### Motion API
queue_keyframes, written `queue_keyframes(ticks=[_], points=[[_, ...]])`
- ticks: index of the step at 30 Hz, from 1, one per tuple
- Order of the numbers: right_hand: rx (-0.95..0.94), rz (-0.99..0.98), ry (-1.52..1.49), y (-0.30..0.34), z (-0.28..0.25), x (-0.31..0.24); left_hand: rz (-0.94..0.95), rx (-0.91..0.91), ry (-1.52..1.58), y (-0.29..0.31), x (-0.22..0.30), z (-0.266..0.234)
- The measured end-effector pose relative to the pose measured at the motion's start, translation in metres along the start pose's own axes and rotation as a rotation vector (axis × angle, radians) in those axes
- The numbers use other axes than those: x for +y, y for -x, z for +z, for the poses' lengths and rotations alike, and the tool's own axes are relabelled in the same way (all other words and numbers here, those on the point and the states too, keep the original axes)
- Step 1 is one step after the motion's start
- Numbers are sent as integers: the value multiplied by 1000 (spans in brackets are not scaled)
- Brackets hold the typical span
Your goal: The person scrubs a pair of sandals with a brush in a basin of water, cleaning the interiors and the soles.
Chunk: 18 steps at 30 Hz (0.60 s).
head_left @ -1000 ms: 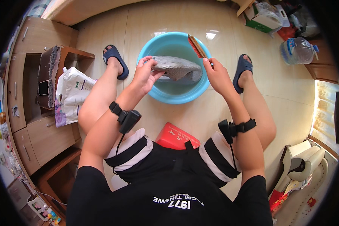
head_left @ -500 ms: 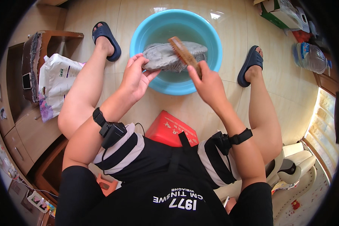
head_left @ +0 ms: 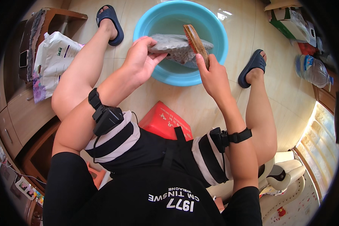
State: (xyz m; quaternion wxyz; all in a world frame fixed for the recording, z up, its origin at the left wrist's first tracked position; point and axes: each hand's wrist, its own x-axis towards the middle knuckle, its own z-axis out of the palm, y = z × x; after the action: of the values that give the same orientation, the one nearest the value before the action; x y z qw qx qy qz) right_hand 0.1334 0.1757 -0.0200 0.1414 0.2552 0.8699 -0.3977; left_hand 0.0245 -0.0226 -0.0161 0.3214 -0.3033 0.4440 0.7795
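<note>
You look down at a pale tiled floor (head_left: 252, 101), where a round, light-blue basin (head_left: 223, 56) of cloudy water (head_left: 165, 24) sits between your spread feet. Your left hand (head_left: 141, 62) is clamped on the left end of a grey shoe (head_left: 169, 42), thumb below and fingers above, keeping it over the basin. The shoe lies roughly level, pointing right, and its lower side seems to meet the water, though you cannot tell how deep it goes. Your right hand (head_left: 214, 77) is wrapped around the near end of a wooden brush (head_left: 196, 39), thumb along its handle. The brush slants across the shoe, red bristles facing left; whether they press on it is unclear. Dark blue slippers (head_left: 106, 14) are on both your feet. A red box (head_left: 164, 122) rests between your thighs and the basin, and a white bag (head_left: 54, 67) stands beyond your left knee.
</note>
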Motion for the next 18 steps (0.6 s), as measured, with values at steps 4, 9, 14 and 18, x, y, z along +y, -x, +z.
queue_keyframes(ticks=[4, 9, 14, 18], points=[[-20, -41, 5, 0, 3, 7, 16, 46, 0, 5, -4, 7], [5, -12, 105, 2, 0, -3, 29, 27, 11, -6, -4, -5], [-27, 28, 49, -7, -2, 7, 54, 38, -55, 1, -5, 4], [-79, -17, 28, -1, -3, -1, 52, 52, -70, -3, -4, 0]])
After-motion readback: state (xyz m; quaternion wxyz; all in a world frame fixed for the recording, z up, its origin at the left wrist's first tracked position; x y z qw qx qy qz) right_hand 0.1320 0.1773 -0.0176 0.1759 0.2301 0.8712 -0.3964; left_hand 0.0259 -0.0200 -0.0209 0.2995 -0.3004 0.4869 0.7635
